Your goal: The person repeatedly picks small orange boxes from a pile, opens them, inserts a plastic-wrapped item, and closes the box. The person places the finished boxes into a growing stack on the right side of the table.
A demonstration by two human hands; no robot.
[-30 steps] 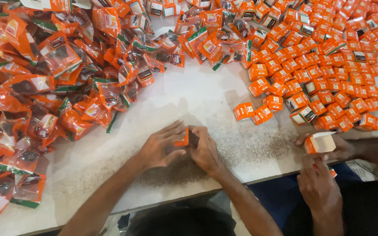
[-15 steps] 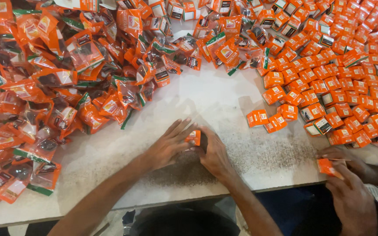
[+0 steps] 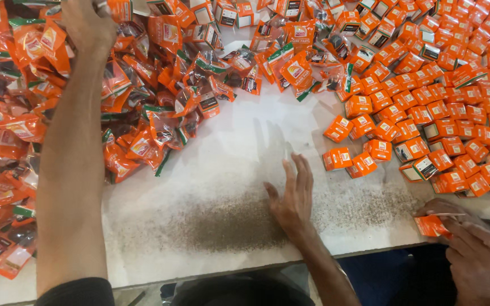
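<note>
Head view, worktable (image 3: 222, 170): my left hand (image 3: 89, 22) is reaching far into the heap of orange sachets (image 3: 143, 85), grip not discernible; my right hand (image 3: 293, 195) is lying flat, fingers spread, empty, beside small orange boxes (image 3: 426, 96); a co-worker's hands (image 3: 472, 249) are holding one box (image 3: 431, 225).

The left hand (image 3: 89, 25) reaches far to the back left corner of the white table (image 3: 228, 164), into the heap of orange plastic pouches (image 3: 143, 113). The right hand (image 3: 293, 198) lies flat and empty near the front edge, on a dark dusty patch (image 3: 222, 224). Small orange boxes (image 3: 426, 107) cover the right side. At the front right corner, another person's hand (image 3: 477, 260) holds one orange box (image 3: 431, 225).
</note>
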